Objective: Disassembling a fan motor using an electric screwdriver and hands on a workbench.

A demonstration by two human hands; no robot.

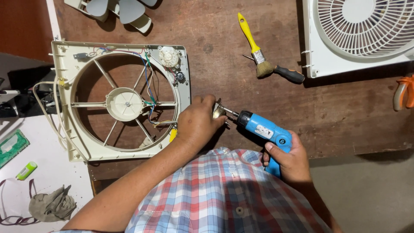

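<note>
My left hand (197,123) is closed around a small round metal part (218,111), of which only an edge shows past the fingers. My right hand (291,159) grips the handle of a blue cordless screwdriver (264,128), whose bit points left and meets the metal part. Both hands are over the near edge of a brown wooden table (345,108). Just left of my left hand lies a cream square fan housing (125,101) with spokes, a round hub and loose coloured wires.
A yellow-handled paintbrush (254,45) and a black-handled screwdriver (288,74) lie at the table's middle back. A white fan grille (358,34) is at back right, orange pliers (404,91) at the right edge, fan blades (120,9) at back left. A grey rag (51,203) lies lower left.
</note>
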